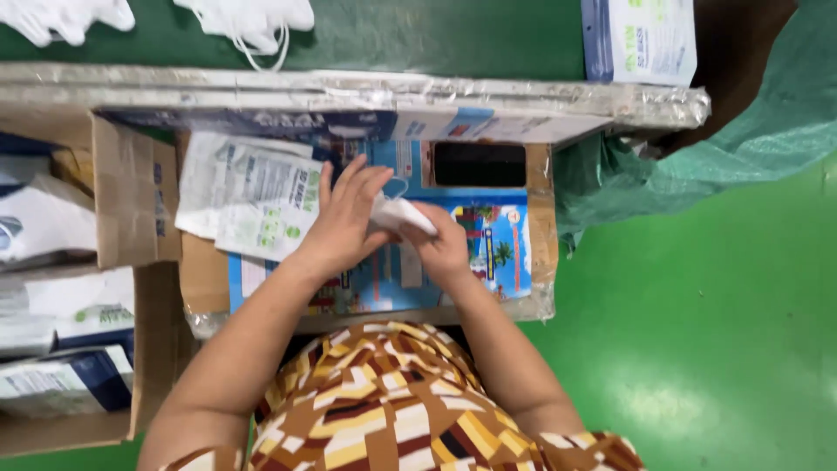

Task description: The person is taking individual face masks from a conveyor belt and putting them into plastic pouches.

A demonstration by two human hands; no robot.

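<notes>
Both hands, left (344, 228) and right (445, 249), pinch a folded white mask (401, 214).

Left hand (342, 222): fingers spread, pressing on a white folded mask (403, 215).
Right hand (443, 249): gripping the same mask from the other side.
Table (510, 235): covered in printed blue cardboard under plastic wrap.
Pouches (253, 196): white, flat, just left of the hands.
Cardboard box (131, 209): far left, holding more packets.
Floor (697, 331): green.
</notes>
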